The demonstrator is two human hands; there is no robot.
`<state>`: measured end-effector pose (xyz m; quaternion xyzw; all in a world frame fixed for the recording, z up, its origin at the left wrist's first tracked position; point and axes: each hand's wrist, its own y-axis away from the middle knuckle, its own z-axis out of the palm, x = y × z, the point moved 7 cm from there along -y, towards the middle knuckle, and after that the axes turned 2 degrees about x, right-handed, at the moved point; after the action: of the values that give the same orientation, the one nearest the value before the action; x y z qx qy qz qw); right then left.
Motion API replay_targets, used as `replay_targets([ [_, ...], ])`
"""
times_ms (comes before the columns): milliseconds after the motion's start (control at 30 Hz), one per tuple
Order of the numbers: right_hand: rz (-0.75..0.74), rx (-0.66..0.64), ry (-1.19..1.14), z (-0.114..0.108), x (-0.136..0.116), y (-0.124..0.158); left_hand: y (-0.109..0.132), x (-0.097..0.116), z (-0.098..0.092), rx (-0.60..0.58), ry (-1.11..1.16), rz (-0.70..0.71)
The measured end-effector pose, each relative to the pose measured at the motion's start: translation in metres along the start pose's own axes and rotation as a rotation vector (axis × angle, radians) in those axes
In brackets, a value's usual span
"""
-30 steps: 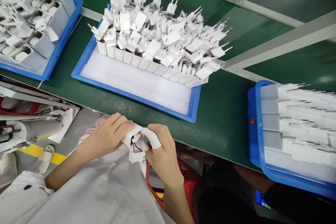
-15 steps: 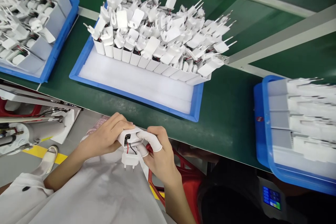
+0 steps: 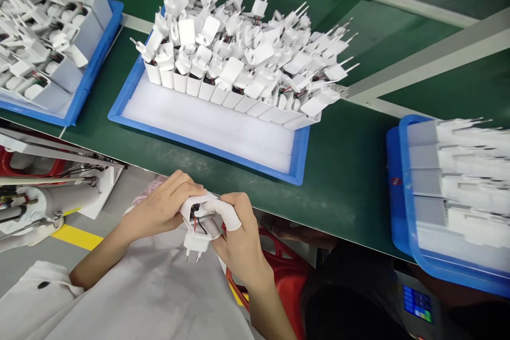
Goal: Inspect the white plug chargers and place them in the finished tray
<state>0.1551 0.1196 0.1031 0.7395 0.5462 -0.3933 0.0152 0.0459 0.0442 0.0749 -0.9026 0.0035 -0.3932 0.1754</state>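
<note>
Fingers (image 3: pixel 179 191) of your left hand (image 3: pixel 159 210) curl over the top of a white charger shell (image 3: pixel 190 206), pressed together and pinching it. Your right hand (image 3: pixel 241 239) grips the same shell from the other side, its sheathed forefinger (image 3: pixel 225 212) laid across the open end. The two-pin plug cap (image 3: pixel 196 243) hangs below the shell on thin red and black wires (image 3: pixel 198 224), pins down.

That is the weak spot, as I judge it. A tug or twist on the cap could strain the wires at their joints, and a wire lying out of place could get trapped between cap and shell. You hold the shell in the air, short of the near edge of the worktop (image 3: pixel 350 170), so a slackened pinch would let it fall.

The shell lies between both sets of fingers, touching both. The cap hangs just beneath them, clear of your left hand; whether your right thumb touches it I cannot tell. The blue tray (image 3: pixel 199 144) of similar chargers stands well apart on the worktop.
</note>
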Motion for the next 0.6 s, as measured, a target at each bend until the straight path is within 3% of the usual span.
replay_targets([
  [167, -0.013, 0.014, -0.051, 0.004, 0.009, 0.002, 0.001, -0.002, -0.001, -0.003, 0.022, -0.026],
  [300, 0.068, 0.179, -0.144, -0.004, 0.013, 0.013, -0.001, -0.005, -0.005, 0.071, 0.176, -0.166],
  [433, 0.048, 0.328, -0.111, 0.002, -0.005, 0.023, -0.002, -0.008, -0.005, 0.189, 0.236, -0.251],
  [533, 0.078, 0.459, 0.024, 0.003, -0.011, 0.026, -0.002, -0.007, 0.003, 0.164, 0.248, -0.263],
  [600, 0.112, 0.485, -0.007, 0.001, -0.005, 0.025, -0.002, -0.006, 0.008, 0.106, 0.239, -0.286],
])
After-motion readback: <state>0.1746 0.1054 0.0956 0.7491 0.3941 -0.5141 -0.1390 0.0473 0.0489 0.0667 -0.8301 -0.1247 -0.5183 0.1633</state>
